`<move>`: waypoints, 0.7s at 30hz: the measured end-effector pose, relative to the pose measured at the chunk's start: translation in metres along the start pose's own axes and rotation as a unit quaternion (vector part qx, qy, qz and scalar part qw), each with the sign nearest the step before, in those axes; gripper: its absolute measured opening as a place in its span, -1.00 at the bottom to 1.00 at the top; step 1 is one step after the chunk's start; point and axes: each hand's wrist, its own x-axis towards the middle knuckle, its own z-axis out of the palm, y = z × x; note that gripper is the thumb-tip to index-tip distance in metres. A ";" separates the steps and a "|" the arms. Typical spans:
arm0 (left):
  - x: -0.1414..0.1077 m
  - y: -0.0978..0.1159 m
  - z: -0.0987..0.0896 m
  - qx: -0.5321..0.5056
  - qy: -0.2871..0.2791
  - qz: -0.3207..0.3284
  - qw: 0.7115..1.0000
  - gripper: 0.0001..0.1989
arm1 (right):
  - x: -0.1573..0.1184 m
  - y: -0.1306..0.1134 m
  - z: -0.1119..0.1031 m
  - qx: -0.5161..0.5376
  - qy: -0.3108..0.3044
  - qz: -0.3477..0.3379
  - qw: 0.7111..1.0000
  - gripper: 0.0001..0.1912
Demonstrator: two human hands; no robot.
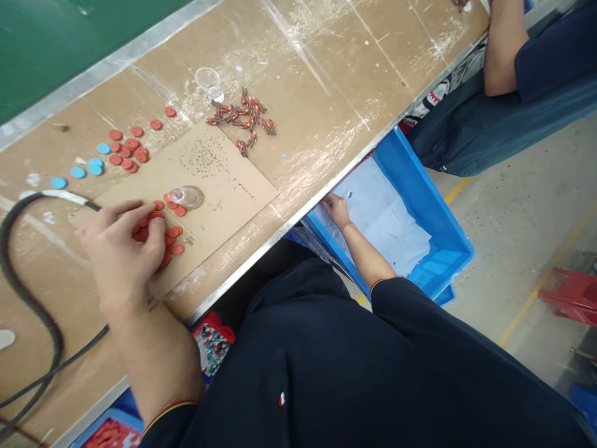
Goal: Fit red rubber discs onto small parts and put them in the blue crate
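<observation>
On the cardboard sheet (219,218), my left hand (124,249) curls its thumb and fingers around a few small red discs. More loose red discs (175,239) lie beside the fingertips. Just past them is a small clear plastic cup (187,196). Tiny dark bits (205,158) are scattered on the cardboard. My right hand (336,210) reaches low into a blue crate (410,168) lined with white sheeting (382,211). Its fingers are bent by the table edge, and the fingertips are partly hidden, so what they hold cannot be made out.
Several red discs (132,144) and blue discs (78,172) lie further back. Red-and-dark small parts (240,115) are heaped near another clear cup (208,81). A black hose (28,292) loops at the left. A co-worker's arm (508,50) is at the upper right. Bins stand below the table.
</observation>
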 end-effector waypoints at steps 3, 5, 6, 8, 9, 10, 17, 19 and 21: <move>-0.001 0.005 0.000 0.030 0.044 0.017 0.998 -0.63 | 0.001 0.000 0.004 -0.016 0.003 0.002 1.000 -0.81; -0.002 0.009 -0.001 0.034 0.053 0.020 0.998 -0.61 | 0.001 -0.001 0.006 -0.024 0.005 0.004 1.000 -0.81; -0.002 0.011 -0.001 0.037 0.056 0.019 0.998 -0.60 | 0.001 -0.001 0.007 -0.028 0.006 0.006 1.000 -0.81; -0.003 0.013 -0.002 0.041 0.053 0.018 0.998 -0.56 | 0.002 -0.001 0.010 -0.033 0.009 0.009 0.999 -0.82; -0.003 0.014 -0.003 0.042 0.052 0.018 0.998 -0.55 | 0.002 -0.001 0.011 -0.034 0.011 0.010 0.999 -0.82; -0.003 0.014 -0.004 0.041 0.051 0.018 0.998 -0.54 | 0.002 -0.001 0.011 -0.033 0.015 0.011 0.999 -0.83; -0.005 0.010 -0.002 0.046 0.041 0.008 0.998 -0.66 | -0.002 -0.006 0.007 0.001 0.040 0.003 0.999 -0.88; -0.006 0.008 0.001 0.048 0.045 0.013 0.998 -0.73 | -0.004 -0.007 0.004 0.014 0.046 0.000 0.999 -0.91; -0.007 0.007 0.006 0.044 0.044 0.017 0.998 -0.77 | -0.006 -0.007 0.001 0.026 0.052 -0.002 0.998 -0.92</move>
